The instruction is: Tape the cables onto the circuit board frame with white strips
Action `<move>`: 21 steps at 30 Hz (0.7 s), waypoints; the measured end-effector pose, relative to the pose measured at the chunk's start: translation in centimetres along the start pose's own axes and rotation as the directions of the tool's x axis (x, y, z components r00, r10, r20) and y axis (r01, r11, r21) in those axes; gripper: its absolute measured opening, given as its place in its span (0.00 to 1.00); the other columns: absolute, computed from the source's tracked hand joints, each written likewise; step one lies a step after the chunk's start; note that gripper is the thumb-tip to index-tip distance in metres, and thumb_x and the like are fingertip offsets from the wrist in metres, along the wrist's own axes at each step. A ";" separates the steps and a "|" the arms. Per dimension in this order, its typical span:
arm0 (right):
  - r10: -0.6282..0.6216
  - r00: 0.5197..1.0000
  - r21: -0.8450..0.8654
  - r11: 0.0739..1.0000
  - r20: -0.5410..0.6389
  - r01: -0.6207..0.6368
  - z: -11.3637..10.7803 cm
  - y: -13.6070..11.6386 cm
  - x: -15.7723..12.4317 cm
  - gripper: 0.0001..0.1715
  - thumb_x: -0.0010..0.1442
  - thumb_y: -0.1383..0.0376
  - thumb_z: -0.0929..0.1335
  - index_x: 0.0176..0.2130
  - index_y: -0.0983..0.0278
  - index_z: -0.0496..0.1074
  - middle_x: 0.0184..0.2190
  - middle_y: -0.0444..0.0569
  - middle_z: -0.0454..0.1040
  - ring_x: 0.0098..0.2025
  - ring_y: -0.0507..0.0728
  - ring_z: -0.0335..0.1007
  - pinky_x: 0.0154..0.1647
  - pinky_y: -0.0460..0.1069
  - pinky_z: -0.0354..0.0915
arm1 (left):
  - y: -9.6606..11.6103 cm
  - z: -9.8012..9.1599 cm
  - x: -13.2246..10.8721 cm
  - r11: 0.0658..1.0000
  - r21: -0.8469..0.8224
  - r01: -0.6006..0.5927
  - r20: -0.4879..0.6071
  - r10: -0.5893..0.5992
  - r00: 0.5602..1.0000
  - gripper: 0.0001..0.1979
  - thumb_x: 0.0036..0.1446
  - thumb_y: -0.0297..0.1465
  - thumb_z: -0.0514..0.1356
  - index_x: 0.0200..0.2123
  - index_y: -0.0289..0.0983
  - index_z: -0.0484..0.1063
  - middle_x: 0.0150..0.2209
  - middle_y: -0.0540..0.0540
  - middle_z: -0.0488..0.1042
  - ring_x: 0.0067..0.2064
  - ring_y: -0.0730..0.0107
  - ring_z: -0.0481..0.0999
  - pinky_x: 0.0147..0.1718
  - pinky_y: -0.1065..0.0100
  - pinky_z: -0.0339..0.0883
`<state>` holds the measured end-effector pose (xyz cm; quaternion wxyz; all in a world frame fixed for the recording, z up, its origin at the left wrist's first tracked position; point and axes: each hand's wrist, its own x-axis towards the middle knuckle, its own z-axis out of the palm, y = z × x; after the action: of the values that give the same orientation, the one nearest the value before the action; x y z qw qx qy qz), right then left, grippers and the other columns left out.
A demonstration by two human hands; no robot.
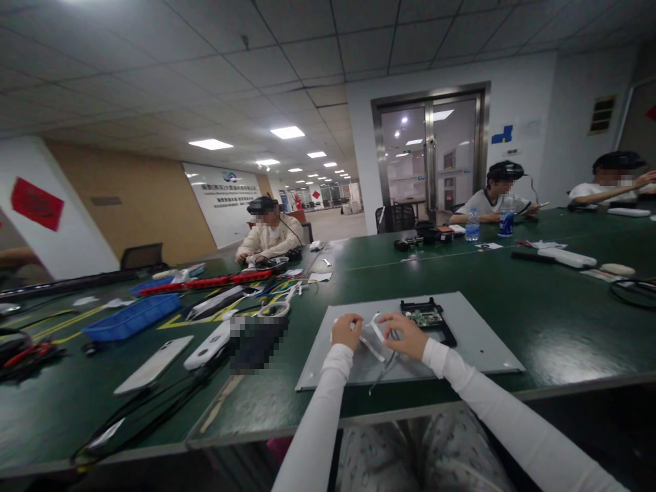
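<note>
My left hand [347, 331] is closed in a pinch above a flat grey panel [318, 362]. Facing it, my right hand [404, 335] pinches a narrow white strip [377, 328], thumb and forefinger nearly together. A second stretch of white strip [373, 350] slants down from my left fingertips; whether both stretches are one piece I cannot tell. Below my right hand a thin grey cable [383, 372] hangs over the panel. Just beyond that hand, a black frame [447, 331] with a green circuit board [423, 315] lies on the panel, partly hidden by my fingers.
On the green table [574, 328], a white phone [154, 365], a white handheld device [211, 342], a blue tray [132, 317] and tangled cables lie to the left. Water bottles [472, 225] stand at the far right. Several people sit around the table.
</note>
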<state>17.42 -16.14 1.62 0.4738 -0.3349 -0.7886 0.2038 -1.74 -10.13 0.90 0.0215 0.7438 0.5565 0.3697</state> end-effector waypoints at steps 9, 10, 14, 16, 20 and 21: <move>0.264 0.948 0.512 0.848 -0.180 -0.139 -1.4 1.9 0.6 0.19 0.44 0.66 0.66 0.40 0.63 0.68 0.39 0.50 0.70 0.43 0.55 0.64 0.45 0.53 0.58 | 0.2 0.0 0.0 0.998 -0.043 -0.035 0.001 0.035 0.999 0.08 0.47 0.25 0.53 0.28 0.37 0.72 0.31 0.49 0.72 0.37 0.70 0.69 0.40 0.68 0.60; 0.277 0.944 0.535 0.833 -0.180 -0.143 -1.5 1.9 0.6 0.21 0.44 0.66 0.66 0.42 0.63 0.68 0.40 0.50 0.70 0.43 0.55 0.64 0.45 0.53 0.59 | 0.3 0.0 0.0 0.998 -0.046 -0.043 0.009 0.043 0.999 0.08 0.46 0.25 0.53 0.28 0.37 0.72 0.31 0.49 0.72 0.37 0.70 0.69 0.41 0.68 0.60; 0.287 0.942 0.548 0.823 -0.172 -0.151 -1.5 1.7 0.5 0.27 0.44 0.68 0.66 0.46 0.61 0.65 0.40 0.49 0.69 0.42 0.54 0.64 0.45 0.52 0.59 | 0.7 -0.2 -0.1 0.994 -0.088 -0.065 0.048 0.069 0.996 0.08 0.45 0.24 0.54 0.29 0.37 0.72 0.32 0.49 0.72 0.38 0.70 0.69 0.41 0.67 0.60; 0.270 0.950 0.532 0.834 -0.155 -0.150 -1.3 1.9 0.5 0.29 0.44 0.68 0.66 0.48 0.60 0.64 0.40 0.49 0.69 0.42 0.54 0.64 0.44 0.52 0.59 | 0.8 -0.3 -0.2 0.988 -0.139 -0.062 0.070 0.073 0.995 0.09 0.45 0.24 0.54 0.30 0.38 0.72 0.33 0.49 0.72 0.38 0.70 0.69 0.40 0.66 0.61; 0.243 0.963 0.495 0.855 -0.115 -0.157 -0.7 2.7 0.4 0.31 0.43 0.68 0.67 0.49 0.59 0.63 0.41 0.49 0.69 0.43 0.54 0.64 0.45 0.52 0.59 | 1.2 -0.5 -0.3 0.963 -0.262 -0.056 0.110 0.088 0.990 0.09 0.47 0.30 0.55 0.34 0.38 0.71 0.34 0.48 0.72 0.39 0.69 0.69 0.38 0.66 0.63; 0.234 0.966 0.489 0.858 -0.105 -0.155 -0.6 2.8 0.4 0.31 0.43 0.68 0.67 0.49 0.59 0.62 0.42 0.49 0.68 0.43 0.54 0.64 0.45 0.53 0.59 | 1.3 -0.5 -0.4 0.955 -0.289 -0.061 0.116 0.098 0.988 0.10 0.48 0.32 0.55 0.35 0.38 0.71 0.35 0.48 0.72 0.40 0.68 0.69 0.37 0.66 0.63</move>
<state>18.74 -13.90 0.34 0.5805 -0.3016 -0.6352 0.4107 -1.06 -11.12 1.64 0.1493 0.7771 0.4646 0.3975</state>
